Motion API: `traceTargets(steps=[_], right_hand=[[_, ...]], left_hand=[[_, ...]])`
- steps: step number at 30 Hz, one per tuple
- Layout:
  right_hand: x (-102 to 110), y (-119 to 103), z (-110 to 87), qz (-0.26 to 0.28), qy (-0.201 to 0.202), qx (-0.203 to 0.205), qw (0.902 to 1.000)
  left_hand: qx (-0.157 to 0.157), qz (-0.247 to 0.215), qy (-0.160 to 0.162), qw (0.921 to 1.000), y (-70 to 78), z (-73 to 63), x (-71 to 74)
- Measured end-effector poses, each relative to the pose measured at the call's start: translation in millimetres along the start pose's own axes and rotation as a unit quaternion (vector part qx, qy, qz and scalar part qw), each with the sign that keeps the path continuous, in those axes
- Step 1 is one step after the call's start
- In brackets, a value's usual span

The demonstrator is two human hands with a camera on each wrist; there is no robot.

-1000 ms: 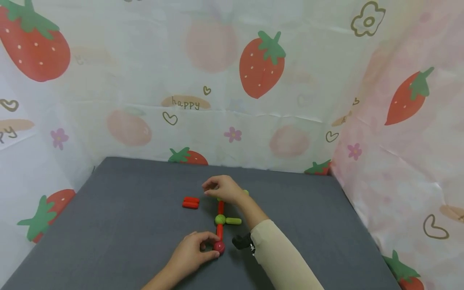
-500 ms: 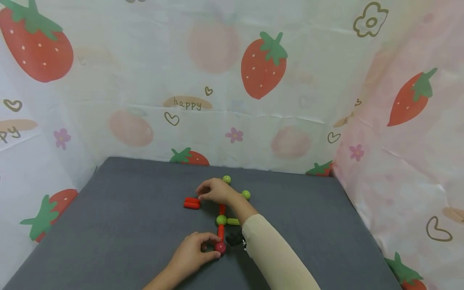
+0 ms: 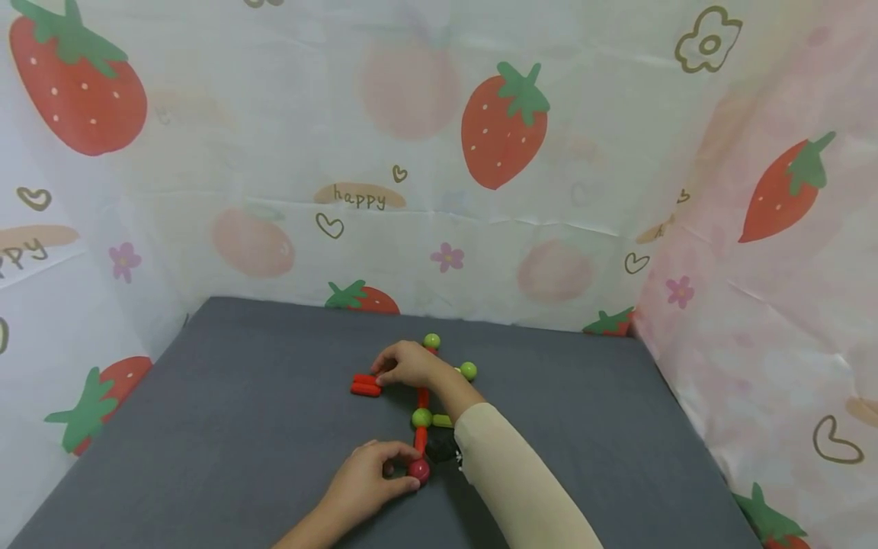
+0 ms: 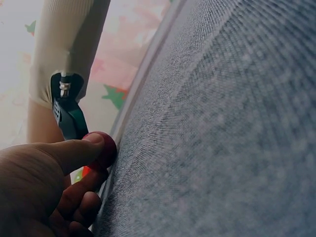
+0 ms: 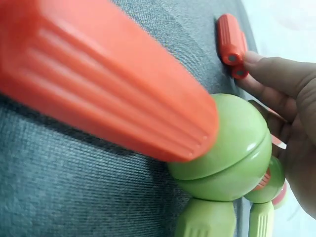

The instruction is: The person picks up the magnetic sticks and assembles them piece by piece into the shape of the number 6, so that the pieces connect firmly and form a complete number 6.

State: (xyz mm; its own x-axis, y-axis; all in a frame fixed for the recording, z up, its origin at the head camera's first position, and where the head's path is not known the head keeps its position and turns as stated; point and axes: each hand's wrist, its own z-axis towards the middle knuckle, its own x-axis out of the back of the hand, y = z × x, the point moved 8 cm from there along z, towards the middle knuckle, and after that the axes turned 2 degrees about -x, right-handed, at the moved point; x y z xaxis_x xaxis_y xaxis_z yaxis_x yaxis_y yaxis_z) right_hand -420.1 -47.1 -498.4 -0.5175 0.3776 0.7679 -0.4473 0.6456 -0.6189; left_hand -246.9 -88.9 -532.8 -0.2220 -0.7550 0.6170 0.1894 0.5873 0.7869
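Note:
My left hand [image 3: 365,476] pinches a dark red ball [image 3: 419,471] between thumb and fingers. That ball ends a chain of toy building rods and balls, with a red rod [image 3: 421,440], a green ball [image 5: 232,143] and a green side rod [image 3: 442,421]. Farther back, my right hand [image 3: 409,364] reaches over the chain from the right. Its thumb and forefinger pinch at the near end of a pair of loose red rods [image 5: 229,39], which lie side by side on the grey cloth. The right hand and sleeve hide part of the chain.
Two more green balls of the chain show beyond the right forearm, one at the far end [image 3: 432,341] and one to the right [image 3: 469,371]. A black wrist camera [image 3: 441,445] hangs close to the chain. Strawberry-printed curtains [image 3: 439,152] surround the grey table [image 3: 240,427].
My right hand has moved left and down from above the chain to the loose red rods, baring the far green balls. My left hand keeps its grip on the red ball.

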Motion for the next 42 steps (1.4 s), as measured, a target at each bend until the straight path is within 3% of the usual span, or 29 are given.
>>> traceTargets(steps=[13, 22, 35, 42], right_hand=[[-3.6, 5.6, 3.8, 0.019, 0.012, -0.014, 0.9997], [8.6, -3.9, -8.9, 0.006, 0.037, -0.004, 0.9993], [44.9, -19.7, -63.5, -0.061, 0.085, 0.033, 0.9939], [50.0, -22.2, -106.6, -0.022, 0.108, 0.053, 0.9925]], left_hand=[[-0.009, -0.009, 0.003, 0.9999, -1.4, 0.2, -0.4], [-0.010, -0.013, 0.004, 0.9999, 0.0, -1.1, 0.0], [-0.012, -0.013, 0.007, 0.9998, 0.0, -0.2, -0.5], [-0.015, -0.001, 0.016, 0.9998, 1.7, -0.6, 0.5]])
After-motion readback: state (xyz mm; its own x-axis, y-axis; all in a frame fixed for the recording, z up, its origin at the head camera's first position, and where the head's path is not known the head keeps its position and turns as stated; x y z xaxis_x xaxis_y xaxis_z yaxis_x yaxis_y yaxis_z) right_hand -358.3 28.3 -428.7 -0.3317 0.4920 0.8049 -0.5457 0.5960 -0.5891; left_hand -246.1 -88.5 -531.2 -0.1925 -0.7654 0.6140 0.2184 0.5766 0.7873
